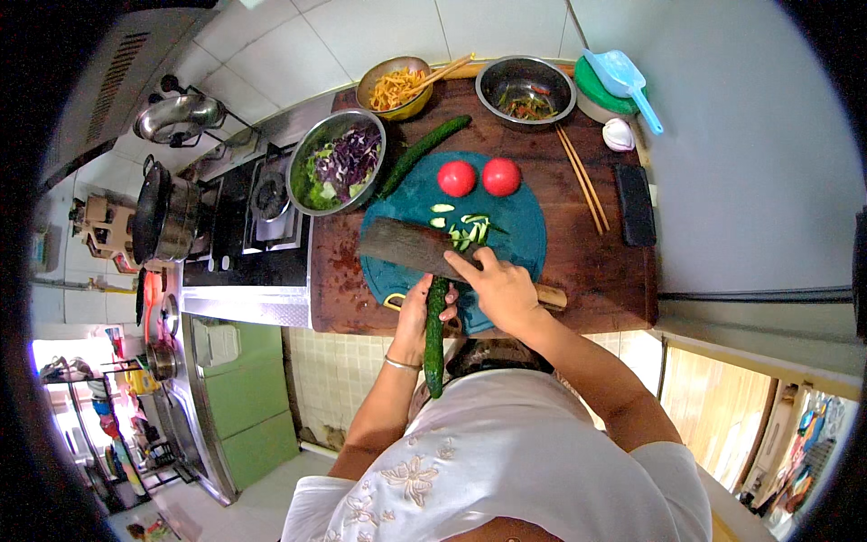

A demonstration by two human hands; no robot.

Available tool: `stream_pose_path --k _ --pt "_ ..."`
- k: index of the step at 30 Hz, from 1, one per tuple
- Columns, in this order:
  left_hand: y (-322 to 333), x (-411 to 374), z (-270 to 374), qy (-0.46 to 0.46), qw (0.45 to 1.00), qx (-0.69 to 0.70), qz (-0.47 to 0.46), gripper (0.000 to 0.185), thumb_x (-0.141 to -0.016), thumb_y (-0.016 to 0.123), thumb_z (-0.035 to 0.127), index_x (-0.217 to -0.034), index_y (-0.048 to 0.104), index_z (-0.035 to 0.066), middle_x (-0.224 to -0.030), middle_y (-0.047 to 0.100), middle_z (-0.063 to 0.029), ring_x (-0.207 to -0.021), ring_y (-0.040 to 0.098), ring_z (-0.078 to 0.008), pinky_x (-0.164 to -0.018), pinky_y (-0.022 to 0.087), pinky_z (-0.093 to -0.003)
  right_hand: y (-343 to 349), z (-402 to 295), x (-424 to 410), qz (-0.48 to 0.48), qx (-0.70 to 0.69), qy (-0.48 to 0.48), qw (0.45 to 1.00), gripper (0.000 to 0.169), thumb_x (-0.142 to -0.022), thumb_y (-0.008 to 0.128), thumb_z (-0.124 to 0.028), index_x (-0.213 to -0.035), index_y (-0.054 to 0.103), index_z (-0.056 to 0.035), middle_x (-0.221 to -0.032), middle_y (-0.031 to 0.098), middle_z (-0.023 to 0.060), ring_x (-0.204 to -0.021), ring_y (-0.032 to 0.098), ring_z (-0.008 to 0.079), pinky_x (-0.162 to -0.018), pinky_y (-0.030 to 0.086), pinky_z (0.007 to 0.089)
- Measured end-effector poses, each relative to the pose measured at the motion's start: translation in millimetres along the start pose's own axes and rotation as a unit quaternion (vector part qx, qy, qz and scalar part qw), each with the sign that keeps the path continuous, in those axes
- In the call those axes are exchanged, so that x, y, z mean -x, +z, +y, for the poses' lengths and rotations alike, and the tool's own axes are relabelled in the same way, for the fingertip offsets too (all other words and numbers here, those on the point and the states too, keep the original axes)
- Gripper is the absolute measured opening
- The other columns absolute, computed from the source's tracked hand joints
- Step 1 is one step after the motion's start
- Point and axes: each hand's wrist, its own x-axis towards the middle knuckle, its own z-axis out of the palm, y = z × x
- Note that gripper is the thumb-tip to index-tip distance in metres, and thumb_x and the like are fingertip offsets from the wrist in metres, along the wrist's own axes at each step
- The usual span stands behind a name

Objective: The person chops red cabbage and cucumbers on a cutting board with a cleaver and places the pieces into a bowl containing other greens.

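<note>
My left hand point(414, 317) grips a dark green cucumber point(435, 345), whose far end lies under the blade of a cleaver point(406, 245). My right hand point(504, 288) holds the cleaver, with the forefinger stretched along the blade; its wooden handle point(552, 296) sticks out to the right. Cut cucumber pieces point(469, 232) lie just beyond the blade on a round teal cutting board point(521, 230). Two red tomatoes, one on the left point(456, 178) and one on the right point(501, 177), sit at the board's far side. A whole cucumber point(423, 154) rests at its upper left edge.
A steel bowl of shredded purple cabbage and greens point(342, 162) stands left, near the gas stove point(230, 223). Along the back are a bowl of yellow shreds point(399, 88) and a steel bowl point(525, 91). Chopsticks point(582, 177), garlic point(618, 135) and a black phone-like object point(635, 204) lie right.
</note>
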Motion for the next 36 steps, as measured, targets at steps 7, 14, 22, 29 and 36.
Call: stream_pose_path --k 7,14,22,29,36 --pt "35 7 6 0.008 0.976 -0.015 0.218 0.022 -0.092 0.048 0.02 -0.101 0.055 0.001 -0.083 0.057 -0.0084 -0.061 0.05 -0.0138 -0.05 0.043 -0.0257 -28 -20 22 -0.016 -0.024 -0.051 0.998 0.061 -0.072 0.056 -0.006 -0.129 0.047 -0.0258 -0.097 0.049 0.0102 -0.069 0.062 0.0268 -0.058 0.054 0.0367" --pt "4 2 4 -0.005 0.999 -0.012 0.05 0.023 -0.096 0.04 0.023 -0.098 0.051 0.003 -0.081 0.054 -0.0074 -0.06 0.046 -0.013 -0.046 0.038 -0.0243 3 0 5 -0.019 -0.013 0.001 1.0 0.064 -0.07 0.058 -0.004 -0.13 0.046 -0.0231 -0.094 0.049 0.0106 -0.069 0.062 0.026 -0.057 0.052 0.037" --pt "-6 -9 -5 0.037 0.985 -0.043 0.163 0.022 -0.092 0.047 0.028 -0.093 0.054 0.007 -0.084 0.056 -0.0052 -0.06 0.048 -0.0121 -0.046 0.039 -0.025 -26 -22 21 -0.02 -0.032 -0.043 0.998 0.062 -0.071 0.055 -0.004 -0.128 0.048 -0.0275 -0.096 0.049 0.009 -0.071 0.062 0.025 -0.06 0.054 0.0374" --pt "-2 -5 3 -0.019 0.999 0.02 0.038 0.028 -0.094 0.041 0.025 -0.09 0.05 -0.001 -0.084 0.055 -0.0133 -0.067 0.048 -0.0179 -0.046 0.039 -0.0269 -3 5 5 -0.007 -0.016 0.031 0.999 0.058 -0.074 0.053 -0.005 -0.128 0.048 -0.0251 -0.094 0.05 0.0086 -0.066 0.062 0.0259 -0.055 0.052 0.0377" --pt "-13 -8 0 -0.018 0.998 -0.014 0.064 0.024 -0.094 0.033 0.017 -0.098 0.048 -0.002 -0.079 0.053 -0.013 -0.061 0.046 -0.0178 -0.047 0.039 -0.0269 -19 -23 21 0.002 -0.031 -0.05 0.998 0.061 -0.072 0.055 -0.006 -0.128 0.048 -0.0263 -0.096 0.05 0.0091 -0.067 0.062 0.0241 -0.055 0.053 0.0352"
